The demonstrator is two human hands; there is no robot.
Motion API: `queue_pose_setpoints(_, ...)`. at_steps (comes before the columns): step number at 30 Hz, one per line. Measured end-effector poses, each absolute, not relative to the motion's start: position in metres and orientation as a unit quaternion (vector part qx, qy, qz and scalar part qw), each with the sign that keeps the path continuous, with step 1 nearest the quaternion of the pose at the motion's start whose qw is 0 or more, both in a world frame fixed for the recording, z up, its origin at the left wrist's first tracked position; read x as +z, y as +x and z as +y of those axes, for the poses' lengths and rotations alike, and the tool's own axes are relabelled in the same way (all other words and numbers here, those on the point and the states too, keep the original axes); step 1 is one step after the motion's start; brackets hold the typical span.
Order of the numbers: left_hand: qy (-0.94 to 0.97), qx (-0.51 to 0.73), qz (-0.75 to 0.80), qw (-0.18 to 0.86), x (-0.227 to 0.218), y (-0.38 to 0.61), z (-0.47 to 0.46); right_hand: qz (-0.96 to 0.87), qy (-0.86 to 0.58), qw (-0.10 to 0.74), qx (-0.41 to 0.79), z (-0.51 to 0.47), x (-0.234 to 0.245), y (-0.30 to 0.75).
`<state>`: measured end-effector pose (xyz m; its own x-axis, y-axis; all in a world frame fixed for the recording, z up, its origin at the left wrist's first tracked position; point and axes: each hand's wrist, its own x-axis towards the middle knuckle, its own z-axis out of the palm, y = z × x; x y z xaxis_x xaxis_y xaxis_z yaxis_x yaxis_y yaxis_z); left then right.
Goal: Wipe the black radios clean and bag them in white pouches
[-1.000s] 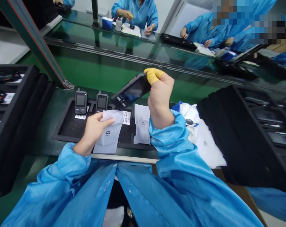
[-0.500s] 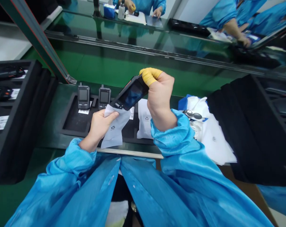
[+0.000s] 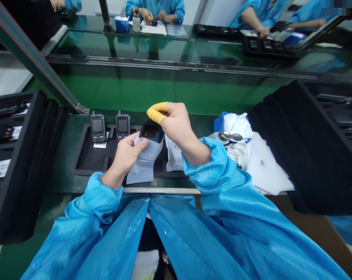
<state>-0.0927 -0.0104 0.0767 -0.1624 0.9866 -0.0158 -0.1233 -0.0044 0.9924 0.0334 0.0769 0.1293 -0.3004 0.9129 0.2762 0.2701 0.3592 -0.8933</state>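
My right hand (image 3: 176, 124), a yellow cot on one fingertip, grips the top of a black handheld device (image 3: 151, 131). The device's lower part sits inside the mouth of a white pouch (image 3: 143, 161). My left hand (image 3: 126, 153) pinches that pouch at its upper left edge and holds it over a black foam tray (image 3: 91, 157). Both hands hover just above the tray, close to my body. A second white pouch (image 3: 172, 157) lies flat on the tray to the right of the held one.
Two more black devices (image 3: 98, 126) stand upright at the tray's back left, with a small label by them. Black trays of devices flank me, one left (image 3: 9, 155) and one right (image 3: 324, 136). White pouches and a metal tool (image 3: 230, 136) lie right. Other workers sit across the belt.
My right hand has come down and tipped the device from raised and slanted to upright, pushing its lower end into the pouch. My left hand lifted the pouch's mouth slightly.
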Motion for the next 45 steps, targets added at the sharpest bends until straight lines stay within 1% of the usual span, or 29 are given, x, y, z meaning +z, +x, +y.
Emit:
queue_pose_setpoints(2, 0.443, 0.565, 0.510, 0.473, 0.077, -0.090, -0.008, -0.704, -0.418, 0.432, 0.378, 0.074, 0.130, 0.040)
queue_pose_setpoints(5, 0.431, 0.582, 0.518, 0.455, 0.076, -0.087, -0.006, -0.690, -0.401, 0.493, 0.346, 0.073, 0.135, 0.055)
queue_pose_setpoints(7, 0.407, 0.589, 0.518, 0.469, 0.075, -0.086, -0.005, -0.673, -0.391, 0.532, 0.332, 0.075, 0.136, 0.063)
queue_pose_setpoints(9, 0.389, 0.578, 0.520, 0.494, 0.074, -0.085, -0.005, -0.662, -0.390, 0.548, 0.332, 0.077, 0.136, 0.068)
queue_pose_setpoints(12, 0.386, 0.563, 0.537, 0.495, 0.073, -0.082, -0.006, -0.661, -0.401, 0.543, 0.329, 0.076, 0.133, 0.070)
queue_pose_setpoints(18, 0.433, 0.595, 0.559, 0.382, 0.077, -0.066, -0.002, -0.681, -0.416, 0.530, 0.286, 0.065, 0.128, 0.070)
queue_pose_setpoints(25, 0.562, 0.525, 0.534, 0.350, 0.105, -0.061, 0.012, -0.696, -0.417, 0.478, 0.335, 0.059, 0.123, 0.080)
queue_pose_setpoints(28, 0.579, 0.526, 0.530, 0.328, 0.115, -0.054, 0.014, -0.721, -0.410, 0.451, 0.329, 0.059, 0.125, 0.090)
queue_pose_setpoints(30, 0.579, 0.543, 0.523, 0.312, 0.122, -0.046, 0.010, -0.730, -0.400, 0.465, 0.302, 0.059, 0.130, 0.102)
queue_pose_setpoints(34, 0.575, 0.590, 0.484, 0.295, 0.134, -0.032, -0.004, -0.685, -0.409, 0.551, 0.246, 0.054, 0.143, 0.137)
queue_pose_setpoints(36, 0.538, 0.621, 0.474, 0.317, 0.130, -0.032, -0.001, -0.664, -0.428, 0.570, 0.225, 0.051, 0.146, 0.161)
queue_pose_setpoints(38, 0.477, 0.635, 0.489, 0.361, 0.115, -0.038, 0.013, -0.639, -0.451, 0.589, 0.203, 0.049, 0.145, 0.188)
queue_pose_setpoints(39, 0.444, 0.628, 0.509, 0.386, 0.104, -0.043, 0.024, -0.623, -0.464, 0.600, 0.192, 0.050, 0.143, 0.202)
queue_pose_setpoints(42, 0.397, 0.585, 0.579, 0.407, 0.068, -0.060, 0.059, -0.559, -0.517, 0.629, 0.158, 0.059, 0.133, 0.251)
queue_pose_setpoints(44, 0.410, 0.556, 0.583, 0.427, 0.049, -0.069, 0.080, -0.500, -0.604, 0.606, 0.132, 0.069, 0.123, 0.287)
queue_pose_setpoints(45, 0.428, 0.535, 0.582, 0.438, 0.042, -0.072, 0.089, -0.457, -0.670, 0.574, 0.116, 0.073, 0.118, 0.305)
